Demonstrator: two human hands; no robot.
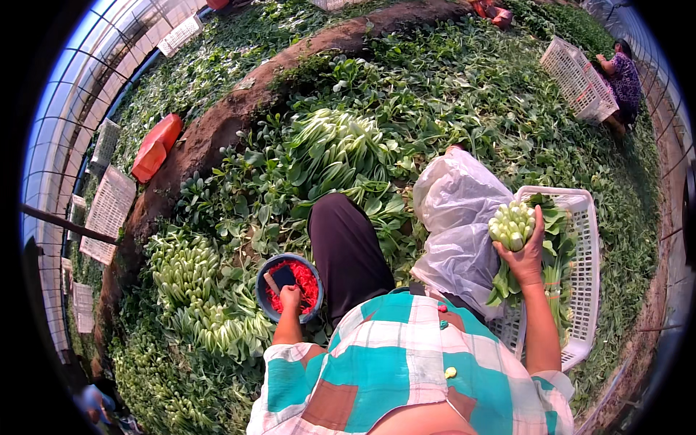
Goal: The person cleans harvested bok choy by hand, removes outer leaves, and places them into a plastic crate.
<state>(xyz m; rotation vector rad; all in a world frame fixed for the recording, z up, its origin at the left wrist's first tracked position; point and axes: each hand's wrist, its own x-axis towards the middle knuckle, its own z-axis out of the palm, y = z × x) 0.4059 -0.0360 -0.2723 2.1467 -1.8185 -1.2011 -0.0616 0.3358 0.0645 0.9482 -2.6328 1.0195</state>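
My right hand (525, 261) grips a bunch of leafy greens (511, 225), its pale cut stem ends facing me, over the white plastic crate (590, 272). Inside that crate lie more greens (553, 272) tied with a band. My left hand (290, 298) is at a blue bucket (262, 304) holding red strips or bands (309, 280). A dark flat blade (284, 276) with a wooden handle (270, 283) rests on the strips. My fingers meet the blade's near end; whether they grip it or some strips is hidden.
Cut greens lie in piles at left (185, 266) and ahead (342, 141). Clear plastic sheeting (457, 217) covers my right leg. A soil ridge (228, 106) curves along the left. A co-worker (625, 81) crouches behind a crate (579, 81) at far right.
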